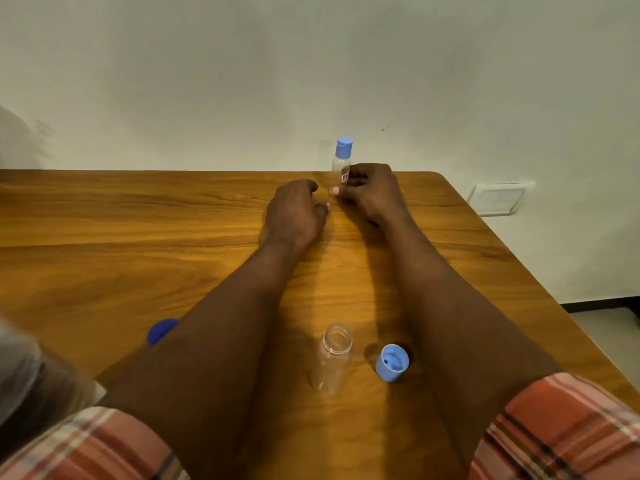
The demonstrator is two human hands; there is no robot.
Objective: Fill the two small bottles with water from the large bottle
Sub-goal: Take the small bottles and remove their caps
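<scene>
the right hand (373, 195) curls its fingers round the capped small bottle (341, 160); just beside those fingers, the left hand (294, 214) is loosely curled, holding nothing.

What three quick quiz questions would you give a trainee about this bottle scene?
1. True or false: the far small bottle has its cap on.
2. Relative to the open small bottle, the loose light blue cap lies: A) on its neck; B) on the table to its right; C) behind it.
3. Which hand holds the far small bottle?
Key: 1 true; 2 B; 3 the right hand.
</scene>
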